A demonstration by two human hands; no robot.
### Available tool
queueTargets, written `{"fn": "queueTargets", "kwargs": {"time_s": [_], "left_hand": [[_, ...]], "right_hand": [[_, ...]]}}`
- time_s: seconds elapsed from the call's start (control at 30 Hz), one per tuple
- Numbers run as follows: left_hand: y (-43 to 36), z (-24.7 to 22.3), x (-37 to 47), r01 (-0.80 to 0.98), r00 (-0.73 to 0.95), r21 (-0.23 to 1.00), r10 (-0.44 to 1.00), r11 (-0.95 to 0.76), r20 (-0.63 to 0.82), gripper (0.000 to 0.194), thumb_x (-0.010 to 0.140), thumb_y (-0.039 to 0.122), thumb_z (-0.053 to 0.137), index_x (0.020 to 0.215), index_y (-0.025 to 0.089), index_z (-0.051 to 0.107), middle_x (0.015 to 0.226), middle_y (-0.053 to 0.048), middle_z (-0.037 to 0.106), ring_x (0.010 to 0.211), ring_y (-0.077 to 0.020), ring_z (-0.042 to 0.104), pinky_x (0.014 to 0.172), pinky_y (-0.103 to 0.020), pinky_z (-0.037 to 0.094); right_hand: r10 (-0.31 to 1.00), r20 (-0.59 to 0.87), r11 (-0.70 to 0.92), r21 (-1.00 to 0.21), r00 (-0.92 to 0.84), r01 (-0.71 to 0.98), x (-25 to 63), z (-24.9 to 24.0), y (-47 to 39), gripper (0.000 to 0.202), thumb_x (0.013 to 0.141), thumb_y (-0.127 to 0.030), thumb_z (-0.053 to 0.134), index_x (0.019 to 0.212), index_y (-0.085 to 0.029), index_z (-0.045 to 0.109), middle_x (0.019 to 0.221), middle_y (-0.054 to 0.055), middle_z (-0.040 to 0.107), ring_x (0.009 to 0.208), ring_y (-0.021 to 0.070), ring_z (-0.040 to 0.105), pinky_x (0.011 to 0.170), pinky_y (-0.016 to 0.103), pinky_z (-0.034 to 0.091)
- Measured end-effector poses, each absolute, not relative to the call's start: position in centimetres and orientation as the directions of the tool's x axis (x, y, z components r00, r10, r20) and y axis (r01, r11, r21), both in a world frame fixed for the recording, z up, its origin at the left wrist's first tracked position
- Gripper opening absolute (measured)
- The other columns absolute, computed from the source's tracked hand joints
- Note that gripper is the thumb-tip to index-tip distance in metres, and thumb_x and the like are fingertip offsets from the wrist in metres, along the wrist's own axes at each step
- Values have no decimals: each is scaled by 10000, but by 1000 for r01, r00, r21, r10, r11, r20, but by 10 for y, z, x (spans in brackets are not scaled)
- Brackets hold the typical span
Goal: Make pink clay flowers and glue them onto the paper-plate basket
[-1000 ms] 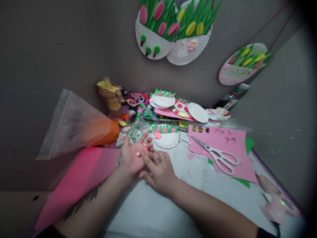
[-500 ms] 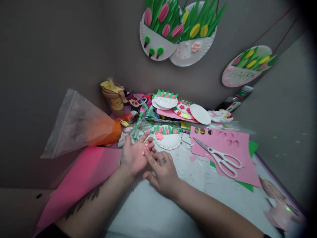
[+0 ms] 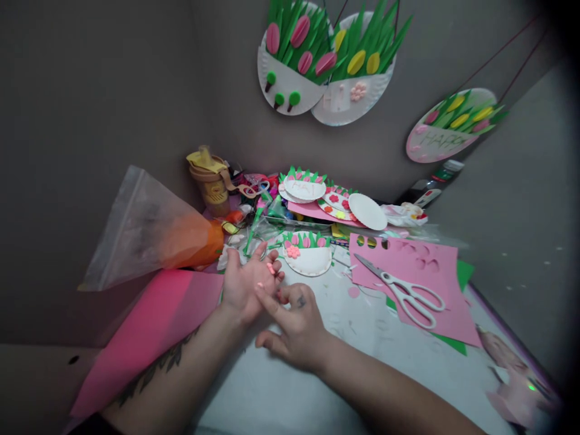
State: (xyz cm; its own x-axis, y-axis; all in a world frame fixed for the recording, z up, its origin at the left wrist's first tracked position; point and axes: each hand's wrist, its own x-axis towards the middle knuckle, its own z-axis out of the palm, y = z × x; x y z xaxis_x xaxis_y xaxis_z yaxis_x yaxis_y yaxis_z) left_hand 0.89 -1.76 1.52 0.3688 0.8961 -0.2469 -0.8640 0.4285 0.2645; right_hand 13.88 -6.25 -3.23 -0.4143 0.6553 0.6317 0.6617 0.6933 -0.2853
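My left hand (image 3: 248,287) is turned palm up, holding small pink clay pieces (image 3: 270,267) at its half-curled fingers. A smaller pink bit (image 3: 260,284) lies on its palm. The index fingertip of my right hand (image 3: 292,323) presses at that bit; its thumb is apart and its other fingers are bent. Just beyond the hands lies a folded white paper plate (image 3: 312,261), with green paper grass, pink tulips and a pink clay flower on it.
White-handled scissors (image 3: 410,296) lie on a pink sheet (image 3: 453,272) at the right. A zip bag (image 3: 136,232) with orange contents and a brown cup (image 3: 212,190) stand left. Decorated plates (image 3: 303,187) and craft supplies line the back. Plate baskets (image 3: 294,84) hang on the wall.
My right index fingertip has slid from the left hand's fingers down toward its palm, with a small pink bit at it. The other pink pieces stay at the left fingers.
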Motion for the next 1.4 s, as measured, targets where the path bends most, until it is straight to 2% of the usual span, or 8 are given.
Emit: {"fn": "queueTargets", "kwargs": {"time_s": [0.13,0.27,0.63,0.8,1.0,1.17,1.3,1.4], "left_hand": [[-20,15,10,-848,399,263,880,461,-256,632,846,694,244,1070,182,538,897,-80,543,685,-177,530,644,-343,495],[-20,15,10,-847,398,274,885,456,-243,614,847,693,241,1056,193,531,900,-74,541,674,-171,522,623,-329,487],[-20,18,11,-834,412,272,870,479,-270,630,855,684,232,1094,177,520,918,-86,541,692,-173,527,649,-339,489],[-21,17,11,-837,426,255,869,485,-254,622,847,691,257,1070,181,534,916,-82,544,700,-175,530,630,-326,487],[-21,16,10,-851,401,266,887,454,-230,639,840,704,236,1050,185,545,914,-81,548,686,-174,526,632,-348,498],[-20,16,11,-839,409,271,875,472,-258,613,848,685,263,1050,180,544,897,-81,549,686,-175,531,627,-340,499],[-19,15,11,-836,411,276,875,474,-257,641,850,695,212,1037,180,545,882,-75,542,671,-173,526,605,-340,499],[-19,13,10,-834,433,259,868,488,-243,642,850,692,233,1069,173,540,905,-83,545,699,-178,533,628,-346,501]], "right_hand": [[672,645,662,-305,-363,685,138,-31,-61,697,891,-672,305,1366,-195,484,879,74,479,828,220,429,757,379,376],[629,663,704,-265,-406,659,138,-31,-62,697,879,-691,307,1364,-222,486,886,69,477,827,215,435,754,371,371],[663,636,655,-238,-395,718,140,-25,-64,713,903,-670,228,1331,-186,530,859,78,483,798,214,428,727,363,352],[637,645,681,-216,-422,699,138,-24,-66,702,884,-698,245,1320,-235,541,854,76,498,808,222,432,732,363,358],[610,667,687,-177,-427,705,138,-25,-68,678,898,-674,261,1298,-220,566,839,77,495,797,221,429,727,361,355],[661,634,652,-218,-403,726,137,-27,-69,679,911,-655,237,1331,-211,531,844,83,499,792,223,425,719,363,356],[618,653,701,-203,-439,684,135,-27,-70,693,887,-688,262,1303,-222,561,820,69,477,770,216,415,714,357,357],[642,650,669,-218,-405,710,135,-26,-69,686,903,-666,243,1285,-205,579,820,72,480,768,214,414,704,350,353]]}}
